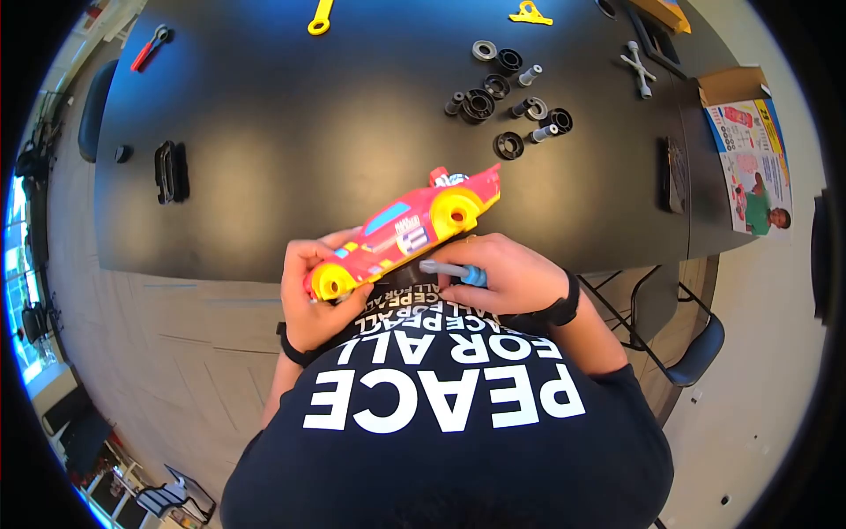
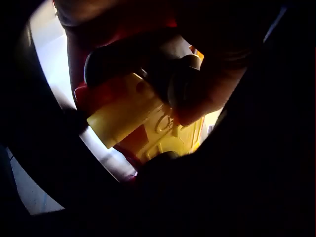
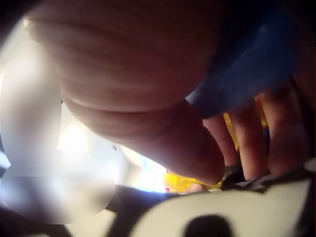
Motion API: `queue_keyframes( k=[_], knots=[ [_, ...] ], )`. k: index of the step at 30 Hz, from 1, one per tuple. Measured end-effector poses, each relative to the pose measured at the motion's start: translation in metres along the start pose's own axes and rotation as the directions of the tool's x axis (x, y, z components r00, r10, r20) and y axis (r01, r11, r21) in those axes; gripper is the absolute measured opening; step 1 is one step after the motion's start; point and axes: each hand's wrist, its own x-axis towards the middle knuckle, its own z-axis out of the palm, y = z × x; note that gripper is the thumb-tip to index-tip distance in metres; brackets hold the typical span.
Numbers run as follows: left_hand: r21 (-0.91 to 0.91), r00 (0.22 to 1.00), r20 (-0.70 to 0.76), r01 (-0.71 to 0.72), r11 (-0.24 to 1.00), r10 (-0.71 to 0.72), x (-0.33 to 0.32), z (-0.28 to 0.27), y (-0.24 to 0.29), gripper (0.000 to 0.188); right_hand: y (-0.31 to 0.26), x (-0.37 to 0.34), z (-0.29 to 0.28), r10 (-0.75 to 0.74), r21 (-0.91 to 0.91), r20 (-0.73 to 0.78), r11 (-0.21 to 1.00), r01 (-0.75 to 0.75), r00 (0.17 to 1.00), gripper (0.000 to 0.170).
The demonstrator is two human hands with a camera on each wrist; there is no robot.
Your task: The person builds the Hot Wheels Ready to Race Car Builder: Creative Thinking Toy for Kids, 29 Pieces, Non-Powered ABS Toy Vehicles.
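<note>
A red and yellow toy car (image 1: 421, 225) without wheels is held tilted above the near table edge. My left hand (image 1: 310, 304) grips one end of it, thumb near the yellow wheel opening. In the left wrist view the car's yellow underside (image 2: 168, 131) shows, largely in shadow. My right hand (image 1: 520, 280) holds a toy screwdriver (image 1: 474, 276) with a blue handle and grey shaft, just below the car's underside. The blue handle (image 3: 252, 69) lies against the palm in the right wrist view, with the yellow of the car behind the fingers.
Several black wheels (image 1: 478, 106), grey rings and pegs lie grouped on the dark table (image 1: 264, 115). Farther out are a yellow wrench (image 1: 320, 18), a red-handled ratchet (image 1: 152, 48), a grey cross wrench (image 1: 638, 70), a yellow part (image 1: 530, 13) and a printed box (image 1: 749, 150).
</note>
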Motion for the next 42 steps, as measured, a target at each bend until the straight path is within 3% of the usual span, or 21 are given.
queue_keyframes(
  k=[1,4,6,8,9,12,16,17,18,20,22,24,25,26,28,29,30,32,36,38,42],
  knots=[
    [-0.031,0.998,-0.010,0.063,0.998,-0.063,-0.001,-0.002,0.001,0.062,0.000,0.002,0.003,-0.045,-0.094,-0.088,0.995,0.037,0.995,0.035],
    [0.025,0.997,-0.031,0.076,0.997,-0.075,0.001,-0.005,-0.002,0.063,-0.003,0.007,0.006,-0.012,-0.220,-0.110,0.976,-0.012,0.994,0.038],
    [0.006,0.986,-0.085,0.147,0.989,-0.146,0.002,-0.004,-0.001,0.062,-0.002,0.014,0.010,-0.082,-0.237,-0.127,0.970,0.050,0.989,0.044],
    [-0.021,0.962,-0.145,0.230,0.973,-0.231,0.007,-0.004,0.003,0.059,-0.003,0.021,0.015,-0.061,-0.285,-0.053,0.957,0.044,0.997,0.045],
    [0.002,0.955,-0.168,0.248,0.969,-0.245,0.009,-0.003,0.006,0.057,0.001,0.024,0.018,-0.142,-0.339,-0.043,0.933,0.119,0.989,0.044],
    [0.010,0.956,-0.170,0.245,0.970,-0.240,0.010,-0.003,0.004,0.058,0.003,0.035,0.022,-0.089,-0.412,0.014,0.907,0.087,0.996,0.042],
    [-0.061,0.940,-0.156,0.296,0.953,-0.302,0.010,-0.001,0.003,0.056,-0.002,0.043,0.027,-0.157,-0.490,0.100,0.852,0.186,0.983,0.035],
    [-0.072,0.942,-0.153,0.290,0.954,-0.298,0.010,0.000,0.004,0.056,0.006,0.043,0.029,-0.271,-0.472,0.048,0.842,0.261,0.961,0.036],
    [-0.083,0.945,-0.148,0.283,0.956,-0.293,0.010,0.000,0.005,0.056,0.004,0.041,0.027,-0.272,-0.473,0.050,0.841,0.263,0.961,0.036],
    [-0.064,0.952,-0.148,0.261,0.963,-0.268,0.008,-0.001,0.002,0.057,-0.003,0.036,0.018,-0.197,-0.338,0.022,0.921,0.193,0.980,0.034],
    [-0.045,0.958,-0.151,0.239,0.970,-0.243,0.003,-0.004,0.000,0.059,0.000,0.029,0.012,-0.234,-0.326,-0.025,0.921,0.213,0.972,0.036],
    [-0.011,0.959,-0.162,0.235,0.972,-0.234,0.000,-0.008,-0.003,0.060,-0.001,0.022,0.001,-0.298,-0.145,-0.177,0.951,0.274,0.938,0.034],
    [0.041,0.985,-0.126,0.122,0.992,-0.116,0.007,-0.005,0.009,0.059,-0.007,0.014,-0.006,-0.205,-0.035,-0.211,0.979,0.202,0.956,0.032],
    [0.037,0.986,-0.123,0.119,0.992,-0.114,0.010,-0.006,0.012,0.059,-0.009,0.004,-0.011,-0.136,0.026,-0.249,0.989,0.147,0.959,0.030],
    [0.008,0.997,-0.075,0.005,1.000,-0.004,0.012,-0.010,0.014,0.057,-0.002,0.000,-0.010,-0.177,0.097,-0.524,0.960,0.264,0.833,0.028],
    [0.031,0.999,-0.028,-0.020,0.999,0.021,0.013,-0.015,0.014,0.054,-0.027,-0.009,-0.016,0.127,0.410,-0.518,0.905,0.115,0.846,0.025],
    [0.026,1.000,-0.019,-0.020,0.999,0.020,0.013,-0.016,0.014,0.054,-0.033,-0.009,-0.018,0.166,0.431,-0.568,0.895,0.120,0.806,0.022],
    [0.041,1.000,-0.009,-0.013,0.999,0.014,0.014,-0.016,0.015,0.055,-0.031,-0.003,-0.024,0.129,0.312,-0.623,0.946,0.094,0.772,0.020],
    [0.061,1.000,0.000,-0.020,0.998,0.020,0.015,-0.013,0.017,0.054,-0.028,-0.001,-0.031,0.251,0.388,-0.575,0.921,-0.010,0.778,0.019],
    [0.060,0.999,0.022,-0.034,0.998,0.032,0.012,-0.016,0.013,0.053,-0.009,0.003,-0.029,-0.137,-0.095,-0.709,0.991,0.099,0.692,0.021],
    [0.060,0.999,0.016,-0.050,0.997,0.049,0.011,-0.014,0.012,0.053,-0.012,0.006,-0.026,-0.153,-0.117,-0.715,0.988,0.099,0.682,0.022]
  ],
)
